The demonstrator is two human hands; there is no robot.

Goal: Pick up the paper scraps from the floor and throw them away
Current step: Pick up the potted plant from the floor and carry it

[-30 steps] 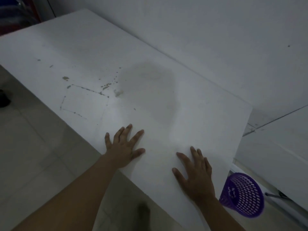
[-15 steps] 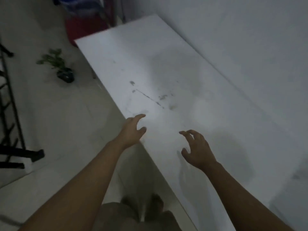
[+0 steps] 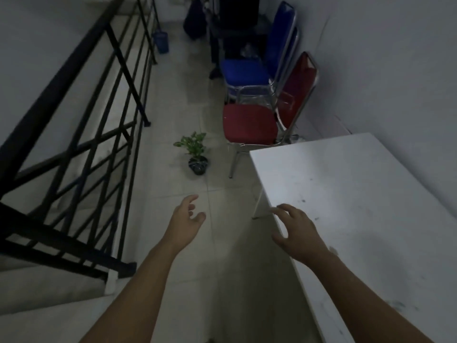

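No paper scraps show on the floor [image 3: 197, 256], but, light and limp, they should suit a fingertip pinch; both the left hand [image 3: 184, 225] and right hand [image 3: 298, 232] are empty, fingers loosely spread

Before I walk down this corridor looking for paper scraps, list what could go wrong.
1. The potted plant stands alone mid-floor on your path; in this dim light you could kick it over.
2. The table corner juts out beside your right hand; a hip or hand could knock it.
3. No scraps show on the floor here, and the gloom could hide small ones.
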